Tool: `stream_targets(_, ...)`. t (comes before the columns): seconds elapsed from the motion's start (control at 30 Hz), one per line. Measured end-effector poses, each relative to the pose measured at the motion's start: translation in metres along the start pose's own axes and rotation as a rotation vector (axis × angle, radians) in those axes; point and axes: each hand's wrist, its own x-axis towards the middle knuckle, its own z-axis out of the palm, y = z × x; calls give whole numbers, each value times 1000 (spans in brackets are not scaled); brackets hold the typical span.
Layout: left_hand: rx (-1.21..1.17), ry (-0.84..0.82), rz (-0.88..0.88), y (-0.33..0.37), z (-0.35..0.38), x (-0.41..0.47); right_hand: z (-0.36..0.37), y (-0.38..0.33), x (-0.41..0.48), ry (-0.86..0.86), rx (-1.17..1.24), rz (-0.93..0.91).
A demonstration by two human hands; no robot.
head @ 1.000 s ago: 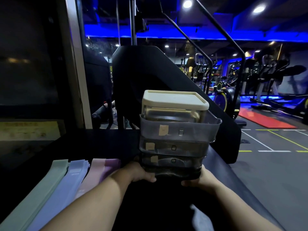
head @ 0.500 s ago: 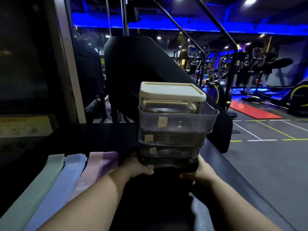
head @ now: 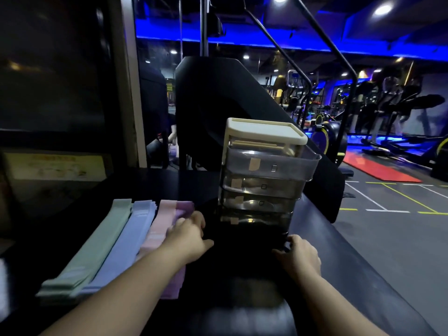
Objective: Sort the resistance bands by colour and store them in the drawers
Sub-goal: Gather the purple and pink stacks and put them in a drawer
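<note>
Green bands [head: 97, 246], blue bands [head: 128, 238], pink bands [head: 157, 226] and purple bands [head: 184, 206] lie side by side on a dark surface [head: 135, 185] — the left hand [head: 186, 235] stretches over the purple bands, fingers straight. The right hand [head: 299, 257] holds the drawer unit [head: 264, 180] at its lower right corner.

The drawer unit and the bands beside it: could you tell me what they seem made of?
Drawer unit: likely plastic, glossy see-through smoky drawers under an opaque cream top. Bands: probably matte rubber or latex, flat pastel strips without shine.

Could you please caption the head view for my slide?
Left hand over the purple band, right hand touching the drawer unit; green band, blue band and pink band alongside.
</note>
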Motion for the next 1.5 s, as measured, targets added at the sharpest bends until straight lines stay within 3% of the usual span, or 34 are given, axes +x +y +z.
stream_targets(0.17, -66, 140, 98, -26, -15, -54, 12, -32, -36, -123, 5, -198)
stream_targets(0.3, 34, 222, 105, -54, -15, -81, 28, -64, -77, -225, 121, -410)
stream_targets(0.63, 115, -26, 102, -84, -22, -106, 42, -108, -125, -472, 226, -732)
stream_targets(0.8, 151, -49, 102, -86, -22, -107, 47, -113, -128, -416, 211, -787)
stream_targets(1.1, 188, 14, 104, -86, -15, -100, 56, -127, -128, -240, -35, -1114)
stream_targets(1.23, 243, 45, 161, -82, -16, -101, 65, -123, -128, -38, -2, -1217)
stream_targets(1.43, 180, 143, 203, -79, -12, -97, 63, -117, -123, 122, 39, -1227)
stream_targets(1.5, 112, 208, 211, -76, -11, -95, 54, -114, -124, 72, 130, -1090)
